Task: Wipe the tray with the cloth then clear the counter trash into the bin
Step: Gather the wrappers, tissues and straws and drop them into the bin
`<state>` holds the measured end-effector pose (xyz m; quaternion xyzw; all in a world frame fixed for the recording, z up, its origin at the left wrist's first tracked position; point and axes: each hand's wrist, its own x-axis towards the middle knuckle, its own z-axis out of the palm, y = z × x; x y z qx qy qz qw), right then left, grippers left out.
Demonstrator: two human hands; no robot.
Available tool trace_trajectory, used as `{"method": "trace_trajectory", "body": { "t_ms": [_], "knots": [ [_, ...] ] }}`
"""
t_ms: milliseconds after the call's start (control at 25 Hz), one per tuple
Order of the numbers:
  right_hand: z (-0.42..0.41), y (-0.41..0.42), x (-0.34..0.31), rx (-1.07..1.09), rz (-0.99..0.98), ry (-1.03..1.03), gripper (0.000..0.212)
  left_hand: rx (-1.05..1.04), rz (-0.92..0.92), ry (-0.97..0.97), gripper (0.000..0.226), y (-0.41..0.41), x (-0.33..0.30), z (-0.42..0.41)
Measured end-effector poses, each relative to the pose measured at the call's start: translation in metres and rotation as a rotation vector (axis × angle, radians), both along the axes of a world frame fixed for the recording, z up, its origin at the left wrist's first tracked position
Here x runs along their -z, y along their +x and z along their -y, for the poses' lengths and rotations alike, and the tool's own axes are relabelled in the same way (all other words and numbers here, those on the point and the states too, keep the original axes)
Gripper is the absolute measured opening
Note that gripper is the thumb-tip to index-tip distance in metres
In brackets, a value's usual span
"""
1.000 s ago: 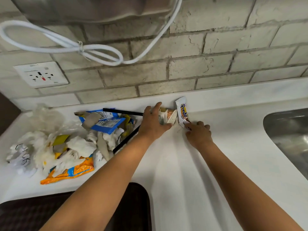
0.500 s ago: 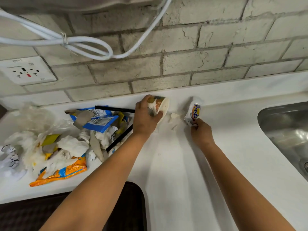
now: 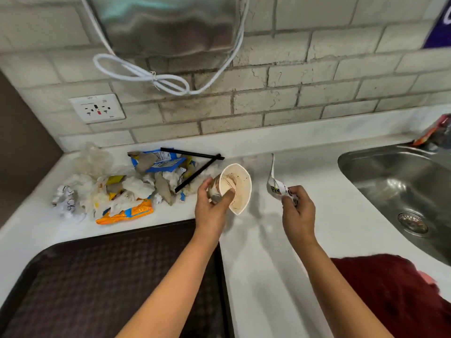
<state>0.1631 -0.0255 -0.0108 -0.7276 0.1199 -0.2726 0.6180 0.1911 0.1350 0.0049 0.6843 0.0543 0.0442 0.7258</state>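
Left hand (image 3: pixel 211 208) fingers clamped on squashed paper cup (image 3: pixel 238 189); right hand (image 3: pixel 298 211) pinching wrapper (image 3: pixel 277 185); both above counter (image 3: pixel 263 276), beside trash pile (image 3: pixel 127 186).

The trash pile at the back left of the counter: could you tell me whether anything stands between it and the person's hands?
Nothing on the counter blocks the trash pile, but both hands are full: the left hand grips a paper cup, the right hand a wrapper.

A: What's running behind the tabletop (image 3: pixel 273 276)?
B: A pale brick wall (image 3: pixel 317 93), lit evenly and carrying a white socket (image 3: pixel 97 108) at left.
A: And above?
B: A steel unit (image 3: pixel 166 23) is hanging there, its white cable (image 3: pixel 146 75) looping below. A steel sink (image 3: pixel 400 191) is sitting at right.
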Motion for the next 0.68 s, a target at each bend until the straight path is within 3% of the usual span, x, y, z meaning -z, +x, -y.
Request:
{"method": "trace_trajectory", "body": {
  "t_ms": [240, 440, 680],
  "knots": [
    [-0.019, -0.092, -0.012, 0.002, 0.047, 0.133, 0.028, 0.076, -0.043, -0.053, 0.050, -0.097, -0.009, -0.027],
    [-0.043, -0.166, 0.001, 0.038, 0.089, 0.243, 0.007, 0.098, -0.007, -0.091, 0.032, -0.173, -0.006, -0.047],
    [-0.042, -0.242, 0.013, 0.072, 0.143, 0.358, 0.010, 0.214, -0.007, -0.081, 0.020, -0.251, 0.005, -0.058]
  ]
}}
